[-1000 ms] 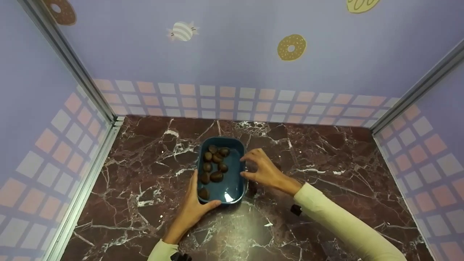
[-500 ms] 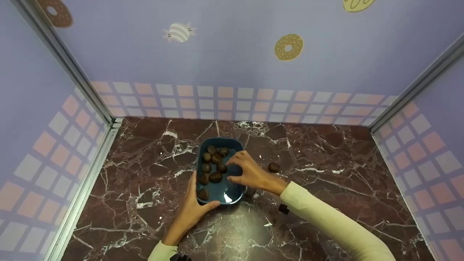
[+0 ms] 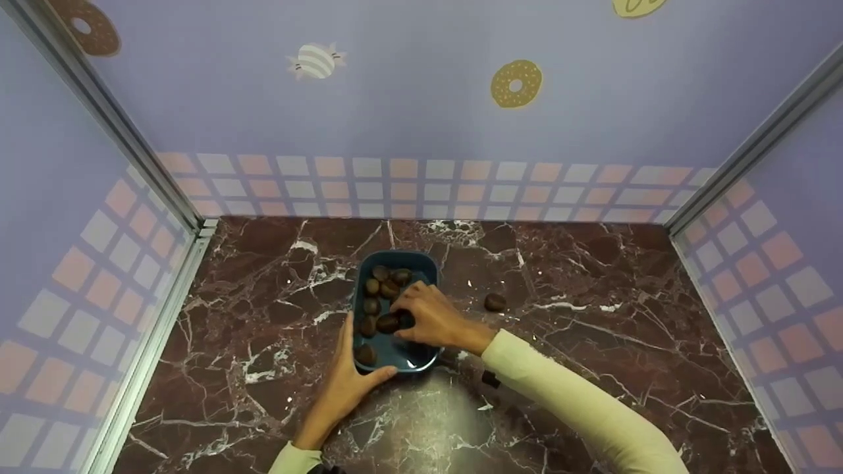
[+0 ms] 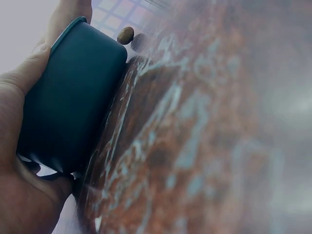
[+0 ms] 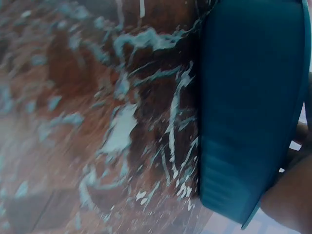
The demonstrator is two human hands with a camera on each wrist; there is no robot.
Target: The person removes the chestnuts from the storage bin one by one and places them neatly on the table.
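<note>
In the head view, a deep teal dish [image 3: 398, 257] with rounded corners holds several brown chestnuts [image 3: 380, 272], mostly along its left side. My left hand [image 3: 349, 385] grips its near left corner, fingers along the left wall and thumb at the near rim. The left wrist view shows the dish's outer wall [image 4: 78, 97] against that hand. Reaching over the right rim, my right hand [image 3: 435, 319] curls its fingers and thumb round a dark chestnut [image 3: 404, 319], mostly hidden by the hand. Another chestnut [image 3: 387, 322] lies right at the fingertips.
On the dark red marbled surface [image 3: 276, 316], a loose chestnut [image 3: 495, 302] lies to the right of the dish. Patterned purple panels [image 3: 421, 118] with metal corner frames enclose the back and sides.
My right hand has moved left from beside the dish, over its rim and down among the chestnuts, its fingers curling in. The loose chestnut has come into sight. My left hand keeps its grip.
</note>
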